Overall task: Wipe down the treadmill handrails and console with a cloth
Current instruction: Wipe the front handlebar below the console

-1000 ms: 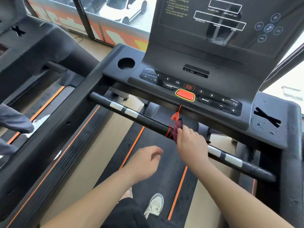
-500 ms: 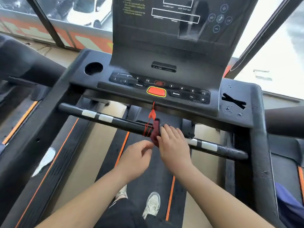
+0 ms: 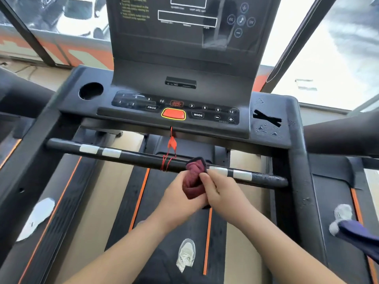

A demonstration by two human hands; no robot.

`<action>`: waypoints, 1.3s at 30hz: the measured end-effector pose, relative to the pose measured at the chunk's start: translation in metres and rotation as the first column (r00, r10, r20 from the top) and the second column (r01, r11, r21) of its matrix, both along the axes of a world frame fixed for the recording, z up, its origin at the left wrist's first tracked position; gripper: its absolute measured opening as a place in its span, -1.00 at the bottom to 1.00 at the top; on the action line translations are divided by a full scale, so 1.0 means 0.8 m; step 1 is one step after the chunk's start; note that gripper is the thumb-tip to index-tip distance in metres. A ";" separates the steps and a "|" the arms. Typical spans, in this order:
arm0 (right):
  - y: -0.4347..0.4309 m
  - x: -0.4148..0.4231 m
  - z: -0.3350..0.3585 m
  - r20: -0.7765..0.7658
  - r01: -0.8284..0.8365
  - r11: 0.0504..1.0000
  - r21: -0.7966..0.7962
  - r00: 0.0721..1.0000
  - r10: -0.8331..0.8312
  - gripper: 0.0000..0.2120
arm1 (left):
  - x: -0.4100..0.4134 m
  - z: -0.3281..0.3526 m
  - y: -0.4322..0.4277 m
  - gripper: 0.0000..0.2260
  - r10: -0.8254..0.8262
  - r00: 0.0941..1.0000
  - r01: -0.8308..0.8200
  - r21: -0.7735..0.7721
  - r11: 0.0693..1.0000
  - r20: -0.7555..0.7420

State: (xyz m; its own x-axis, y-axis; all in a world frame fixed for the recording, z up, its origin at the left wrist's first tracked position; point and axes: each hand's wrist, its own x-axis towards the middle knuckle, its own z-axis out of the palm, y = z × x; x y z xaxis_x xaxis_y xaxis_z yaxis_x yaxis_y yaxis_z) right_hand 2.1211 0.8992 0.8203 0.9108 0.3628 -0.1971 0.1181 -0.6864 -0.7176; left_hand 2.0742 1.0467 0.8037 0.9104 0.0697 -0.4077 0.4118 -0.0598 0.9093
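Below the console (image 3: 143, 116), left hand (image 3: 176, 198) and right hand (image 3: 223, 193) grip the cloth (image 3: 192, 179) crosswise at the side-to-side handrail (image 3: 133, 156).

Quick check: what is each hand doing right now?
Left hand: holds the cloth.
Right hand: pinches the same cloth.
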 end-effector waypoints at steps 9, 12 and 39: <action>-0.064 0.001 0.000 0.231 0.147 0.988 -0.035 0.964 -0.135 -0.81 | 0.017 0.027 0.035 -0.91 0.217 0.975 -0.223 0.199 0.954 0.050; -0.097 0.008 -0.011 0.312 0.192 0.967 -0.166 0.941 -0.133 -0.70 | 0.034 0.062 0.045 -0.86 -0.053 0.934 -0.185 0.607 0.773 0.353; -0.226 0.031 -0.015 0.020 0.540 0.634 -0.553 0.770 -0.638 -0.37 | 0.150 -0.037 -0.125 -0.62 -0.770 0.575 0.466 0.884 0.030 -0.277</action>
State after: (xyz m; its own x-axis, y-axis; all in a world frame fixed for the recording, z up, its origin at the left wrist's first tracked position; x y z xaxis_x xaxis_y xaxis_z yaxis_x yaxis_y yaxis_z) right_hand 2.1457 0.7180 0.8082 0.8299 -0.4369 -0.3470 -0.5239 -0.8241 -0.2153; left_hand 2.1940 0.9467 0.7738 0.8303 -0.4388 -0.3436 -0.4026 -0.8986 0.1747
